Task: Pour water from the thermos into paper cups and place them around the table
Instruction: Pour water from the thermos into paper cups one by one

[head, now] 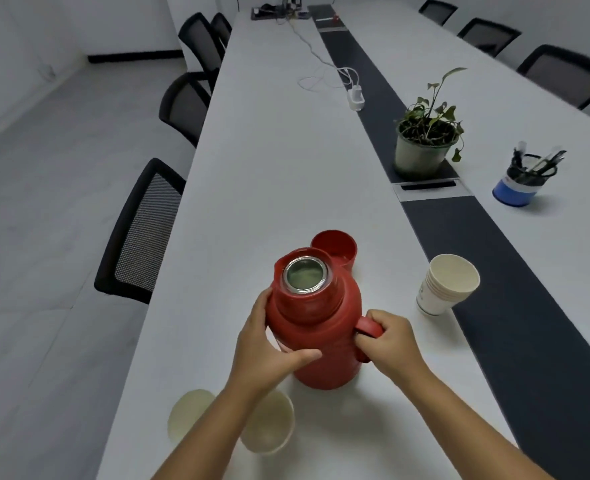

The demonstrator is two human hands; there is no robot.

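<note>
- Thermos (317, 327): smooth red plastic with a slight sheen, its open mouth ringed in shiny metal.
- Stack of paper cups (446, 285), centre right: matt cream paper.
- Surface (279, 174): smooth matt white.
- Chair (137, 233), left: black mesh back.

One red thermos (316, 323), one red lid cup (335, 245) behind it. Two single paper cups (269, 424) (187, 415) near the table's (279, 168) front edge, plus one stack of paper cups (446, 284); number in the stack unclear. One potted plant (425, 140), one pen holder (522, 178), one charger (355, 95). Seven chairs (141, 233) visible. Two hands: left hand (269, 351), right hand (390, 341).
</note>
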